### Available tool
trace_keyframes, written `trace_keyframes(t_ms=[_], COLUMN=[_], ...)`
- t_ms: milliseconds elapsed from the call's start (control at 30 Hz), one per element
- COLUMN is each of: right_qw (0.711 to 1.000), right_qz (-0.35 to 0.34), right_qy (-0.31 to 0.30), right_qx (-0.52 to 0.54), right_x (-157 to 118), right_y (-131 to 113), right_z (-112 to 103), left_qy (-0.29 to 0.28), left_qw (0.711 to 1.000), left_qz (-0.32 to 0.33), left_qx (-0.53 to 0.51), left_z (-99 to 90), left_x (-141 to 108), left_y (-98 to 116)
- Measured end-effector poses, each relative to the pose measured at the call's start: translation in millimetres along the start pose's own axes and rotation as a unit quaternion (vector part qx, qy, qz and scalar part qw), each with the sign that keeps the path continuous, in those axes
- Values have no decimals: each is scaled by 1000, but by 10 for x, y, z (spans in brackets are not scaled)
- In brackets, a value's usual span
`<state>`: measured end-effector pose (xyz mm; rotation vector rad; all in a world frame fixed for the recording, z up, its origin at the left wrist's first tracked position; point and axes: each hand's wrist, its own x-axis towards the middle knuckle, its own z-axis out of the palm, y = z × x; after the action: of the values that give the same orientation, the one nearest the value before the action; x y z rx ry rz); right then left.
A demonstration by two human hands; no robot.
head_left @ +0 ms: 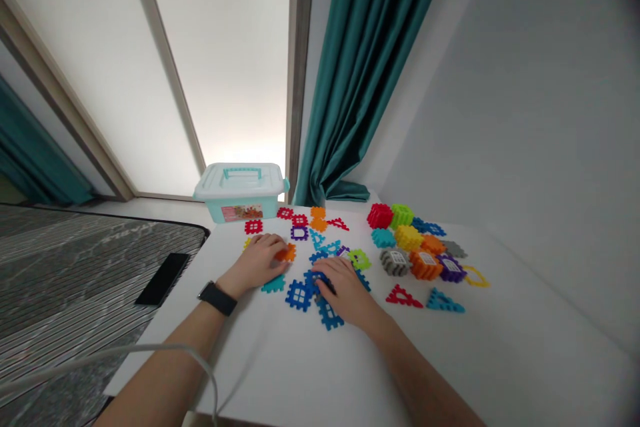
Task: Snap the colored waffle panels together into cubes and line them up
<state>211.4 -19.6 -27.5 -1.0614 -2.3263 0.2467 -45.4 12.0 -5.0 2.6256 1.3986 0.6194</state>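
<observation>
Our forearms reach across the white tabletop. Mid-tabletop, the left hand has its fingers bent onto an orange interlocking block, the right hand over a blue block; we cannot tell whether either grips. Hurried pushing could skid pieces off the left edge onto the bed. Assembled cubes crowd the far right corner, a lidded plastic box the far left

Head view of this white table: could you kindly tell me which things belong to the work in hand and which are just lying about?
In use: left hand on an orange plastic waffle block; right hand on blue waffle blocks.

Lying about: assembled block cubes; lidded plastic storage box; black phone.
</observation>
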Motion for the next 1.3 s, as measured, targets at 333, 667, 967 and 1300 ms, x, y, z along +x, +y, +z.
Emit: trace_keyframes(t_ms=[333, 667, 967, 1300], right_qw=[1000, 999, 997, 999], right_qz=[8, 21, 30, 45], right_qy=[-3, -1, -32, 18], right_qx=[-29, -47, -58, -16], right_x=[-14, -46, -36, -44], right_y=[-77, -13, -41, -35], right_z=[-110, -174, -190, -163], left_qy=[21, -42, -33, 81], left_qw=[1000, 997, 997, 992], left_qz=[2, 62, 67, 81], left_qx=[0, -5, -34, -50], left_z=[50, 137, 155, 44], left_x=[7, 16, 30, 25], left_y=[114, 476, 480, 414])
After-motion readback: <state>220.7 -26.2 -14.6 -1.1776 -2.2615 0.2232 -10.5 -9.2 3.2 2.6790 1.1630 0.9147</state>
